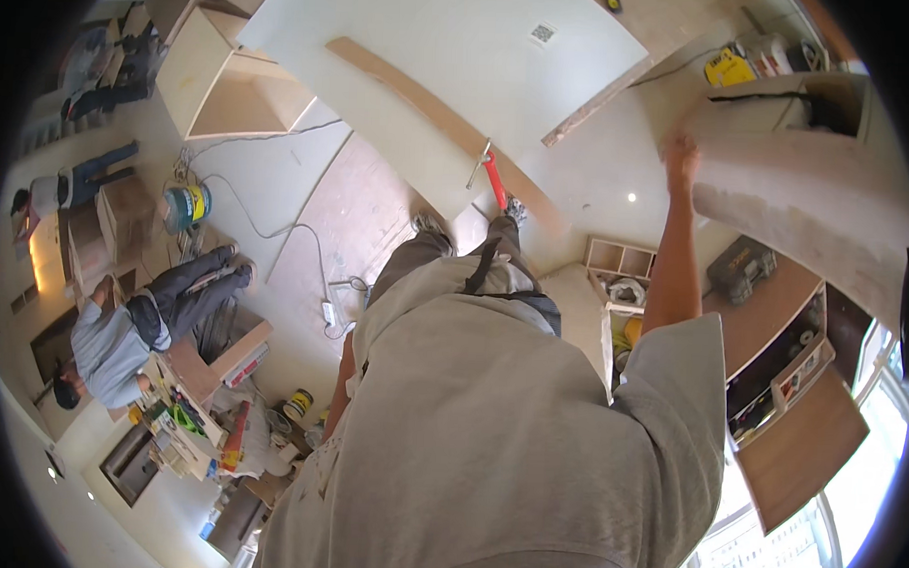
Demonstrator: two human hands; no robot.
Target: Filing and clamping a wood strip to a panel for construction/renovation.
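Observation:
Stretched out to the right, my right arm ends in a blurred hand (682,159) at the near-left end of a large pale panel (808,181). Its fingers look curled closed; what they hold, if anything, is smeared and hidden. Only a strip of my left arm shows beside my body, and my left hand is out of sight. Ahead of my feet, a clamp with a red handle (494,179) sits on a long brown wood strip (411,90). That strip lies across a wide white board (473,44).
An open wooden box cabinet (251,97) stands at the far left. A co-worker (122,338) bends over a cluttered bench on the left. A cable (296,225) crosses the floor. Right of me are a dark tool case (741,269) and a divided wooden tray (621,260).

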